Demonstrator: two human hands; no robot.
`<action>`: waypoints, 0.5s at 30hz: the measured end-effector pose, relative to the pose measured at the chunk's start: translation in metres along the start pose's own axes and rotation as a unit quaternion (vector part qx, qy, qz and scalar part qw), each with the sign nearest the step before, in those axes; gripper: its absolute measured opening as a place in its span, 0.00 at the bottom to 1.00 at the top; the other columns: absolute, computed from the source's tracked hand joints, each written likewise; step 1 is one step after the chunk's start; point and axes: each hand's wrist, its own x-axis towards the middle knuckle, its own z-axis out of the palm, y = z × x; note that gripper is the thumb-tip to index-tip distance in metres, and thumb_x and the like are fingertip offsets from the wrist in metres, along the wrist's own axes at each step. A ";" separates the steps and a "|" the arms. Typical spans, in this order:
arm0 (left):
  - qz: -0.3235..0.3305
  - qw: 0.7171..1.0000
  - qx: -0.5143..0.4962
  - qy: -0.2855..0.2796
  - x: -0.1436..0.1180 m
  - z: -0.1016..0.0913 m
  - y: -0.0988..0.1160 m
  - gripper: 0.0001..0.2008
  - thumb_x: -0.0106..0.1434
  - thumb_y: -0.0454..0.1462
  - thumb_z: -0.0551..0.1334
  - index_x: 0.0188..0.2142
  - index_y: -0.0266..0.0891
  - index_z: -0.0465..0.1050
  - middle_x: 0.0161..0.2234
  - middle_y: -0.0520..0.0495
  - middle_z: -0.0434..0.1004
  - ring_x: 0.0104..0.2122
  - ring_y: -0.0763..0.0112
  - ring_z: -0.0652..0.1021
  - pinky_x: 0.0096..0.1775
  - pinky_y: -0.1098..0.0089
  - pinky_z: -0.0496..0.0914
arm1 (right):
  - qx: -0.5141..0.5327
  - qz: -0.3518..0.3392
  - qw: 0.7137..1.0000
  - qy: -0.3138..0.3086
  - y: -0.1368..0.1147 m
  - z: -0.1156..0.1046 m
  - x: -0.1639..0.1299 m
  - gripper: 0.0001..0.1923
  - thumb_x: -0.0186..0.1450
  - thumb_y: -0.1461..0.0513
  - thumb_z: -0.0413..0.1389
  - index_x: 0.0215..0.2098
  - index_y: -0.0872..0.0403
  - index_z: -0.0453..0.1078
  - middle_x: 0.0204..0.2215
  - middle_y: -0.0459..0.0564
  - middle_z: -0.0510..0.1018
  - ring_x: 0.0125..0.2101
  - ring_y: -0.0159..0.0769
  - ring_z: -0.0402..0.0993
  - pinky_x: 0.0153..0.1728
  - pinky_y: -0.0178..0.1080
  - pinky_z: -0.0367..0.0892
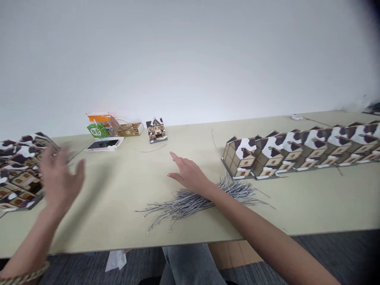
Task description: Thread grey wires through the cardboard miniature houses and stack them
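My left hand (61, 178) is raised and blurred at the left, fingers apart, holding nothing, just right of a stack of flat printed house pieces (18, 174). My right hand (188, 172) rests over the middle of the table (118, 221) with fingers spread, empty. Right behind its wrist lies a pile of grey wires (196, 200). A long row of cardboard houses with brown-and-white roofs (299, 152) stands to the right. One finished small model house (156, 130) stands alone at the back.
At the back left lie a phone on a white cloth (103, 145), a green-and-orange packet (99, 124) and a flat brown box (130, 129). Loose single wires (152, 149) lie on the table. A white wall rises behind. My grey-trousered knee (190, 263) shows below the edge.
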 end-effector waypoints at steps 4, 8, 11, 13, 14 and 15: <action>0.169 0.971 -0.112 -0.128 0.007 0.083 0.142 0.19 0.63 0.43 0.55 0.52 0.40 0.66 0.59 0.41 0.64 0.59 0.58 0.65 0.60 0.56 0.58 | -0.017 -0.011 1.000 0.007 0.004 0.002 0.001 0.31 0.68 0.51 0.46 0.63 0.59 0.50 0.49 0.61 0.73 0.51 0.46 0.69 0.50 0.49 0.66; 0.196 0.899 -0.243 -0.309 -0.003 0.117 0.254 0.29 0.60 0.48 0.58 0.59 0.39 0.60 0.61 0.38 0.61 0.62 0.56 0.61 0.61 0.55 0.55 | -0.020 -0.013 1.000 -0.007 0.009 0.008 0.001 0.22 0.68 0.58 0.48 0.59 0.58 0.59 0.51 0.59 0.73 0.53 0.49 0.67 0.53 0.52 0.64; 0.173 0.834 -0.294 -0.432 -0.005 0.137 0.318 0.53 0.51 0.57 0.62 0.66 0.33 0.41 0.66 0.32 0.43 0.65 0.46 0.50 0.61 0.50 0.53 | -0.024 -0.028 0.999 -0.013 0.012 0.010 0.000 0.21 0.68 0.59 0.48 0.57 0.55 0.61 0.54 0.55 0.71 0.55 0.45 0.66 0.57 0.49 0.60; 0.150 0.815 -0.308 -0.468 -0.004 0.151 0.347 0.64 0.44 0.57 0.66 0.66 0.29 0.31 0.67 0.28 0.38 0.65 0.42 0.48 0.61 0.49 0.53 | -0.024 -0.041 0.999 -0.017 0.014 0.011 0.001 0.20 0.68 0.57 0.49 0.56 0.56 0.62 0.53 0.54 0.72 0.53 0.42 0.67 0.56 0.46 0.62; 0.138 0.806 -0.319 -0.478 -0.004 0.158 0.356 0.66 0.42 0.56 0.68 0.66 0.28 0.29 0.66 0.26 0.38 0.65 0.41 0.49 0.60 0.48 0.54 | -0.024 -0.043 0.999 -0.018 0.015 0.010 0.002 0.20 0.68 0.57 0.49 0.55 0.57 0.63 0.52 0.55 0.72 0.52 0.41 0.67 0.55 0.46 0.62; 0.127 0.799 -0.334 -0.483 -0.004 0.163 0.362 0.67 0.40 0.55 0.69 0.66 0.28 0.29 0.66 0.24 0.40 0.64 0.40 0.50 0.60 0.49 0.54 | -0.024 -0.043 0.999 -0.019 0.015 0.010 0.002 0.19 0.68 0.57 0.48 0.54 0.58 0.64 0.51 0.55 0.73 0.51 0.41 0.68 0.54 0.46 0.63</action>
